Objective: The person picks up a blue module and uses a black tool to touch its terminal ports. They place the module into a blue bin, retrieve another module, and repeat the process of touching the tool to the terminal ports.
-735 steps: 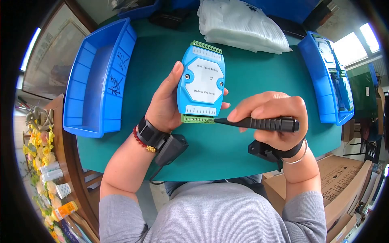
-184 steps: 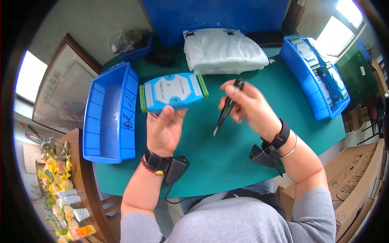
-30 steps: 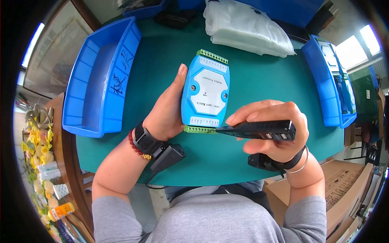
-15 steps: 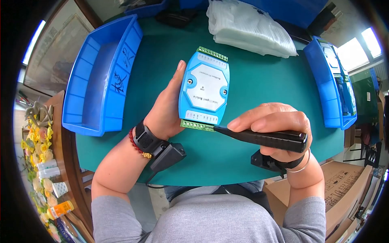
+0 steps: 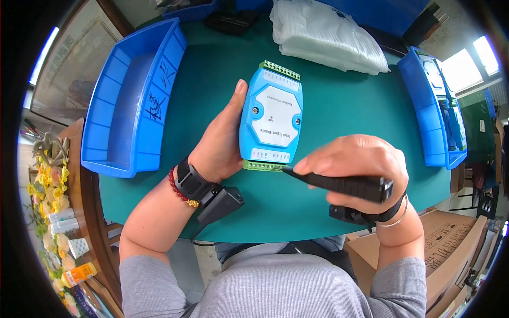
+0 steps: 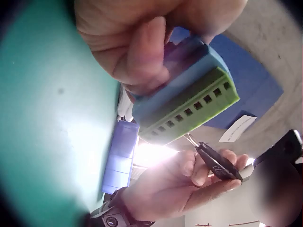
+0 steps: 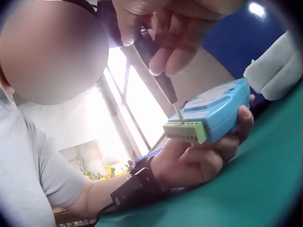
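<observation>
My left hand (image 5: 218,139) grips a light blue electronic module (image 5: 273,114) by its side, thumb along the left edge. Its white label reads upside down in the head view, and green screw terminal blocks (image 5: 263,166) line both ends. The right hand (image 5: 366,164) holds a black screwdriver (image 5: 344,186) between curled fingers and thumb. Its thin metal shaft (image 7: 178,113) meets the top of the near terminal block in the right wrist view. From the left wrist view, the row of square wire openings (image 6: 198,106) on the green block shows, with the screwdriver tip at the block's far edge.
On the left stands a blue bin (image 5: 124,100) with black handwriting. Another blue bin (image 5: 430,119) at the right holds several similar modules. White foam bags (image 5: 328,37) lie at the back of the green table (image 5: 212,69). A cardboard box (image 5: 445,238) is below right.
Since the oldest frame the module has been turned end for end. In the last second the screwdriver has twisted in my right hand, its tip staying at the near terminal block; the module shifted slightly.
</observation>
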Tool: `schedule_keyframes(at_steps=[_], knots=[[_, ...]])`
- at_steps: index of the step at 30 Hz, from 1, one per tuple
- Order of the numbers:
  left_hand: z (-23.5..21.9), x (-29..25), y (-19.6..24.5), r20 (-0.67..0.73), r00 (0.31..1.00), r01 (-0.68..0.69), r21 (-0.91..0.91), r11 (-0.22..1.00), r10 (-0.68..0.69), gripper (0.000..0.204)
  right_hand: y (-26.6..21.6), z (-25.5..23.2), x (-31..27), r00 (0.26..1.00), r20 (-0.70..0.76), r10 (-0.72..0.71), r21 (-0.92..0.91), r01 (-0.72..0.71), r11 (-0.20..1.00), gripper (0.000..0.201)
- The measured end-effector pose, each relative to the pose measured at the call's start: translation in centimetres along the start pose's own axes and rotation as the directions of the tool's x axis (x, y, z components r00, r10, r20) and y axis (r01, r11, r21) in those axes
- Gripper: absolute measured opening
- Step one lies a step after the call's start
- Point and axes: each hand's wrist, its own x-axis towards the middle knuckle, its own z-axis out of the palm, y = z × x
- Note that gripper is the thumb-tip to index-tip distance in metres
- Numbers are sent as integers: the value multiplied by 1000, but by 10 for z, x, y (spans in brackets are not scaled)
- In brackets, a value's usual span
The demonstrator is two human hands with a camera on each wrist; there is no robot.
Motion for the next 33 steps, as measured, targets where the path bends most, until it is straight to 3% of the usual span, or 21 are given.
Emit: schedule_keyframes(at_steps=[2,5,9,16,19,24,33], knots=[[3,-1,0,-31,999,-36,44,998,38,68,-4,4,-4,986,-114,120,-12,-122,992,31],[-3,0,-3,-7,997,-82,33,996,83,67,-1,7,-5,947,-264,182,42,-177,983,35],[-3,-1,-1,-5,996,-91,-35,995,91,68,1,6,-3,938,-296,181,22,-183,983,37],[-4,0,-2,-21,998,-65,-53,996,64,71,-3,-3,-5,961,-262,89,159,-48,986,36],[-7,1,-3,-2,998,-65,-60,996,65,71,-5,-9,-3,984,-155,85,275,-39,961,31],[-8,2,-3,31,999,-35,-92,995,38,71,6,-4,0,999,-7,-46,197,46,979,27],[-11,3,-3,68,997,37,-87,995,-31,71,9,-5,4,978,90,-187,109,177,978,24]])
